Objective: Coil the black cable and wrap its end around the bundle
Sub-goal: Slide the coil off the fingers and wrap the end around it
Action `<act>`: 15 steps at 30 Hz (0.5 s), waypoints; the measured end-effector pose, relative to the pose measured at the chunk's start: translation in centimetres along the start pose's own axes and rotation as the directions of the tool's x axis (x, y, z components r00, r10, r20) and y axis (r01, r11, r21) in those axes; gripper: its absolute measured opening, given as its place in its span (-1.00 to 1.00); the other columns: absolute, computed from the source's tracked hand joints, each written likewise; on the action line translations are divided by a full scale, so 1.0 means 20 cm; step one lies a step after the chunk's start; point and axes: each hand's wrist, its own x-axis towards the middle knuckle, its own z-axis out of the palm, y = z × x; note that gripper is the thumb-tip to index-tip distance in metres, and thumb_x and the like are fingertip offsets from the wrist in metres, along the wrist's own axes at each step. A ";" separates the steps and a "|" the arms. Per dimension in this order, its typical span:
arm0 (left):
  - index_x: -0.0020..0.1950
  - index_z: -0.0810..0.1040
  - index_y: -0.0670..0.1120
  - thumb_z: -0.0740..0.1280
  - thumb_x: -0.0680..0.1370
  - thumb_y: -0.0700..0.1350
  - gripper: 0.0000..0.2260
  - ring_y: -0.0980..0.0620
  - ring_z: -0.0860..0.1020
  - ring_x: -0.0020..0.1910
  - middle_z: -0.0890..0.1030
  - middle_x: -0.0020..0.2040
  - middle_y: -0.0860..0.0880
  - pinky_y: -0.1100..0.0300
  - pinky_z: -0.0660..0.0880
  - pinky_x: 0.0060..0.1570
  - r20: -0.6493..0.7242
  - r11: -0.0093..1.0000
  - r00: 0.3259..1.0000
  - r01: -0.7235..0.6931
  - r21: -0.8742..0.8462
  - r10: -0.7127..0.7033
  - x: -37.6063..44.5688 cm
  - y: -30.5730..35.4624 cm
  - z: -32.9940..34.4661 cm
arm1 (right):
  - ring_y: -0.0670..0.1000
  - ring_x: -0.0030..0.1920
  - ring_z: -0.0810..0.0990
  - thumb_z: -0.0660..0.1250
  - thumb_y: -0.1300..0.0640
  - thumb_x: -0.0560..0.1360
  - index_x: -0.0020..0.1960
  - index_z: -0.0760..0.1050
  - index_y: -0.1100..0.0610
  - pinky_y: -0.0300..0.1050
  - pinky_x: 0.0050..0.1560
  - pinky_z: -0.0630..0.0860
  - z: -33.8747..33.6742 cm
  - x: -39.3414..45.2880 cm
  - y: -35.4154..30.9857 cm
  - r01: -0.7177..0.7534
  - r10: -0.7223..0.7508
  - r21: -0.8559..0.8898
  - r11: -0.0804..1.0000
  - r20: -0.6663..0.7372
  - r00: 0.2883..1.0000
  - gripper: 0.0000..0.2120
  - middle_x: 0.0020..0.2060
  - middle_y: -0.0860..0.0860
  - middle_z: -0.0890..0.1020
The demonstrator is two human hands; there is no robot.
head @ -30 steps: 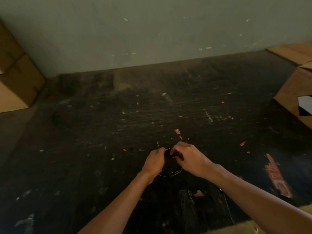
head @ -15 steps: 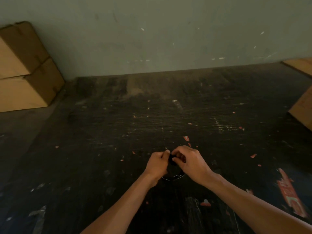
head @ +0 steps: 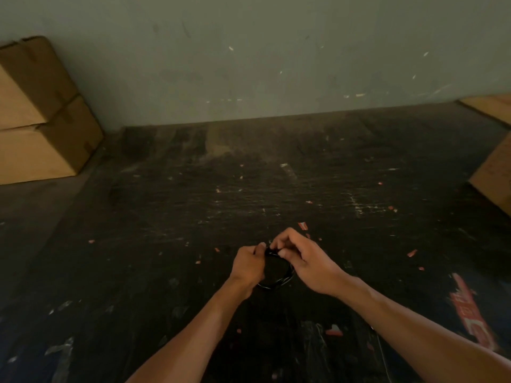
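Dark, scuffed desk [head: 171,244] fills most of the view, flecked with pale and reddish scraps; a grey-green wall [head: 262,56] runs behind it. Stacked cardboard boxes [head: 38,117] sit at far left, another box edge [head: 495,178] at far right, all well apart from the work

Both forearms reach in from the bottom edge and meet near the middle of the desk. Left hand [head: 247,268] is closed in a loose fist around the left side of the black cable [head: 278,283], which is already gathered into a small round bundle; only its lower arc shows, catching a little light between the two wrists. Right hand [head: 302,261] sits at the top right of the bundle, thumb and fingers pinched together on the cable at the point where the two hands touch. Whether that pinch holds the free end itself cannot be told; it is too dark and small

Judgement: coiling looks done, and the step in hand is the wrapping of the end around the loops. Next move likely calls for the left hand to keep the loops clamped flat while the right passes the end through or around the bundle and draws it snug, without letting the coil spring apart
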 end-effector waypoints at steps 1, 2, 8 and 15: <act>0.02 0.62 -0.15 0.12 0.69 -0.01 -0.66 0.11 0.39 -0.44 0.43 -0.41 0.01 0.19 0.41 -0.37 -0.005 1.000 1.000 -0.010 -0.002 0.010 0.01 0.00 -0.01 | -0.13 0.00 0.59 0.24 0.26 0.58 0.03 0.46 -0.03 -0.28 -0.02 0.54 0.00 0.00 0.00 -0.035 0.034 0.036 0.999 0.017 0.999 -0.81 -0.03 -0.07 0.59; 0.01 0.62 -0.15 0.12 0.69 0.00 -0.66 0.12 0.40 -0.45 0.44 -0.40 0.01 0.20 0.41 -0.38 -0.008 1.000 1.000 -0.026 -0.008 0.026 0.01 0.00 -0.01 | -0.10 -0.01 0.61 0.26 0.23 0.59 0.02 0.46 -0.06 -0.23 -0.04 0.56 0.00 0.01 0.00 -0.081 0.079 0.084 0.993 0.031 0.996 -0.82 -0.02 -0.05 0.60; -0.09 0.58 -0.07 0.14 0.67 0.03 -0.69 0.11 0.54 -0.43 0.58 -0.30 -0.08 0.26 0.49 -0.42 -0.096 0.980 0.975 -0.200 0.019 0.200 0.03 -0.03 -0.03 | 0.01 -0.16 0.65 0.37 0.14 0.54 0.05 0.54 0.15 -0.09 -0.08 0.63 0.08 0.04 0.01 -0.354 0.465 0.527 0.773 -0.090 0.881 -0.88 -0.08 0.12 0.66; -0.13 0.56 0.02 0.14 0.67 0.01 -0.73 0.26 0.52 -0.41 0.57 -0.30 0.01 0.35 0.49 -0.39 -0.131 0.943 0.935 -0.319 0.096 0.330 0.04 -0.06 -0.01 | 0.08 -0.07 0.65 0.35 0.37 0.48 0.04 0.52 0.11 -0.08 -0.06 0.64 0.16 0.06 0.03 -0.494 0.610 0.486 0.722 -0.110 0.784 -0.78 -0.02 0.12 0.63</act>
